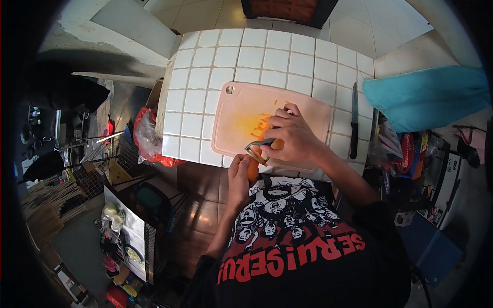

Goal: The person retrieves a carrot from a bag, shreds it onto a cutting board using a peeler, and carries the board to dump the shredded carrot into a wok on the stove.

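Red letters reading "SERU!SERU!" run upside down across the black shirt (292,251) at bottom centre; small lettering on a box at far right looks like "GEA". At mid-frame, the left hand (239,177) has its fingers curled around the lower end of a carrot (252,171), which overhangs the near edge of the pink cutting board (239,100). The right hand's (291,134) fingers are closed on a peeler (256,146) against the carrot. White tiles of the bench (280,60) show above and left of the board; a knife (354,108) lies near the right edge.
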{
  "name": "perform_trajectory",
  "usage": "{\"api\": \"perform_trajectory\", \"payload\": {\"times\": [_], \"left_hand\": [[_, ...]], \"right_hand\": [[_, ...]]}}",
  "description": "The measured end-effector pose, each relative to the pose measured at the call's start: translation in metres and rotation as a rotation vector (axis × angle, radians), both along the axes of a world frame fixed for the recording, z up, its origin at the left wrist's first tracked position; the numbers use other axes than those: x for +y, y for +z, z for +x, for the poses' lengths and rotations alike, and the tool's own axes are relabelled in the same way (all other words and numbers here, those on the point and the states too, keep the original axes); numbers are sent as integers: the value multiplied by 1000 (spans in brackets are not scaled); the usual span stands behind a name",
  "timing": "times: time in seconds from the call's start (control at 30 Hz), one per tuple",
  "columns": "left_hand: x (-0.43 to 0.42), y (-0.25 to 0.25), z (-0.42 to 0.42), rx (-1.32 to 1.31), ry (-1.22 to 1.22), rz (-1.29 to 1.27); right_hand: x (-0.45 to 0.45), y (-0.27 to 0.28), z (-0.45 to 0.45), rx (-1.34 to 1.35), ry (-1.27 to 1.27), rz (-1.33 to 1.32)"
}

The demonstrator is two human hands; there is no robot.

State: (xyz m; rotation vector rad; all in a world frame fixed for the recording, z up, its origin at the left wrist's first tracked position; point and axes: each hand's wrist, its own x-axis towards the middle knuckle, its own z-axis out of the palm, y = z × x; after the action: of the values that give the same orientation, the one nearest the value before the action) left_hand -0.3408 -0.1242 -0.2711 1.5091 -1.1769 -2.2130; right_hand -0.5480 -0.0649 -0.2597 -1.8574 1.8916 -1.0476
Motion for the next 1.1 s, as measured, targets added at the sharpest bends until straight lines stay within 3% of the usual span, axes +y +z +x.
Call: {"api": "perform_trajectory", "payload": {"times": [0.1, 0.17, 0.6, 0.93, 1.1], "left_hand": [[1, 0, 3, -4, -64, -79], [2, -1, 5, -34, -129, -261], [4, 2, 13, -34, -102, -278], [5, -3, 0, -27, -101, -368], [4, -2, 1, -3, -121, -370]], "right_hand": [[1, -5, -7, 54, 6, 35], [0, -14, -20, 122, -72, 37], [6, -38, -58, 278, -259, 76], [0, 7, 1, 22, -7, -5], [-1, -8, -11, 118, -31, 22]]}}
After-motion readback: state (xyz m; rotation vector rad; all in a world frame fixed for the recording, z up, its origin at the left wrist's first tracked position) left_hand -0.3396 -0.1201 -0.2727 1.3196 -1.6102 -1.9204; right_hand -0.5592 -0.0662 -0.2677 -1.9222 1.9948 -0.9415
